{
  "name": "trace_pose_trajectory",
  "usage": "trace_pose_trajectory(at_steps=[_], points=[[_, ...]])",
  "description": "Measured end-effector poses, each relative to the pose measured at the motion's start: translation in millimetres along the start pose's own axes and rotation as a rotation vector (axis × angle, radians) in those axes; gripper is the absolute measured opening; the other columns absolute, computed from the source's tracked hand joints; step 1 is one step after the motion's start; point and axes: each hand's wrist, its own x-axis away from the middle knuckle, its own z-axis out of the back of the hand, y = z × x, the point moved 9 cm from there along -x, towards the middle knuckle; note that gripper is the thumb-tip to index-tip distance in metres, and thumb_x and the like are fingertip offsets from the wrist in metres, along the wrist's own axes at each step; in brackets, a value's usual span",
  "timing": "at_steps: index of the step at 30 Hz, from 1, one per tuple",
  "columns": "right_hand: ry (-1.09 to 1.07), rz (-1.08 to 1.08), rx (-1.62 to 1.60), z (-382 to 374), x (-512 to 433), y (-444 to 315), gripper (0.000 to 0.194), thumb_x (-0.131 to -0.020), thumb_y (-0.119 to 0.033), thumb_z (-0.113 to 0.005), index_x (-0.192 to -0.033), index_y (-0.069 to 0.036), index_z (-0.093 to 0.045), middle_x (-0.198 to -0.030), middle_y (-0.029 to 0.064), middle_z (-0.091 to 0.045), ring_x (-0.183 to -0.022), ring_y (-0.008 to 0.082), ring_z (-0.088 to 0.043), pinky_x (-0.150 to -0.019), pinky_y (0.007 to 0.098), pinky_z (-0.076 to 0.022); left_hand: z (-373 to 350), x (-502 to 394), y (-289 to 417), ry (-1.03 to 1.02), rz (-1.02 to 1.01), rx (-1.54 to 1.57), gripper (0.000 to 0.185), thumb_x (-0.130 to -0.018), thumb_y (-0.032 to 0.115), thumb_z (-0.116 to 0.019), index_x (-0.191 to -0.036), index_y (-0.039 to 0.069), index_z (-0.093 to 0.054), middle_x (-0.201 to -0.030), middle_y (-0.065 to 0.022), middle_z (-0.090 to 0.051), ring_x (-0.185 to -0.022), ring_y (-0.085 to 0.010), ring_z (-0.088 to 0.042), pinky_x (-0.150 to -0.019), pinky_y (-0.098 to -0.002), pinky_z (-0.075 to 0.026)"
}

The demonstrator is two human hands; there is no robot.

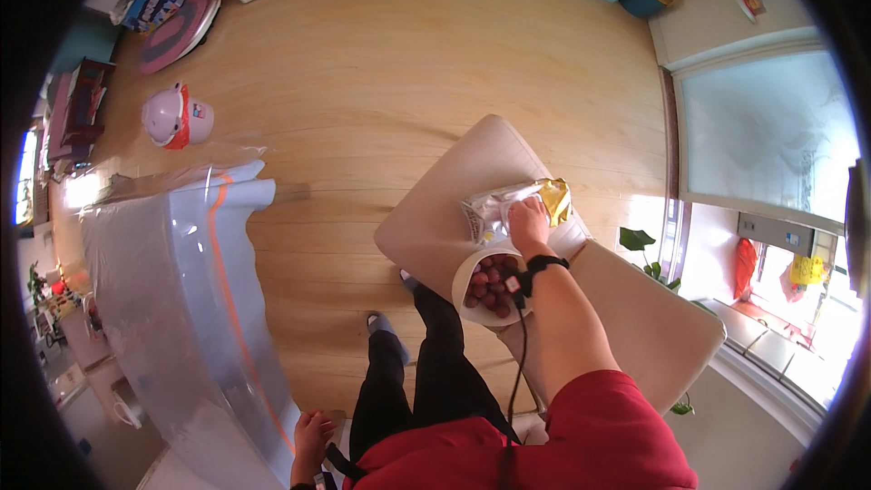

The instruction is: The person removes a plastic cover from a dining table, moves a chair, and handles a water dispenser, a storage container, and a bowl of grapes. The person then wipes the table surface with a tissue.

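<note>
My right hand [529, 223] rests on a silver and gold foil package [484, 212] on the beige padded chair [435, 218]. Its fingers curl over the package; the fingertips are hidden, so I cannot tell whether they grip it. Just below that wrist, a white bowl [460, 291] of dark red grapes [488, 288] sits near the chair's edge. My left hand [314, 430] hangs low at my side, fingers loosely bent and apart, with nothing seen in it. Both wrists wear dark straps; a black cable [522, 354] runs from the right one.
Left of me stands a long piece under clear plastic sheeting and pale blue cloth [204, 252]. A pink bucket [199, 121] stands on the wood floor [326, 82] beyond it. On the right are the chair's other padded panel [646, 320], a leafy plant [637, 239] and a frosted glass panel [762, 129].
</note>
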Motion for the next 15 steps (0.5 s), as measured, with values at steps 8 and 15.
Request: trace_pose_trajectory(at_steps=[8,15], points=[[-0.327,0.44,0.254,-4.8,-2.0,-22.1,0.01,-0.076,-0.012,-0.05,-0.08,-0.01,-0.059,-0.092,0.0088,-0.05,-0.093,0.027,-0.053,-0.074,0.0386,-0.0471,2.9,-16.9,-15.1,-0.054,-0.026,-0.019,0.019,-0.086,0.019,-0.05,-0.1,0.007,-0.048,-0.082,-0.0086,-0.059,-0.067,-0.02,-0.061,-0.052,-0.0263,-0.045],[-0.329,0.248,0.273,-15.9,-5.6,-8.4,0.016,-0.079,-0.018,-0.047,-0.081,-0.007,-0.059,-0.092,0.012,-0.055,-0.091,0.0279,-0.055,-0.074,0.04,-0.0468,5.1,-15.0,-17.7,-0.047,-0.036,-0.02,0.019,-0.085,0.019,-0.052,-0.099,0.007,-0.047,-0.082,-0.0088,-0.059,-0.065,-0.0194,-0.061,-0.05,-0.0252,-0.044]])
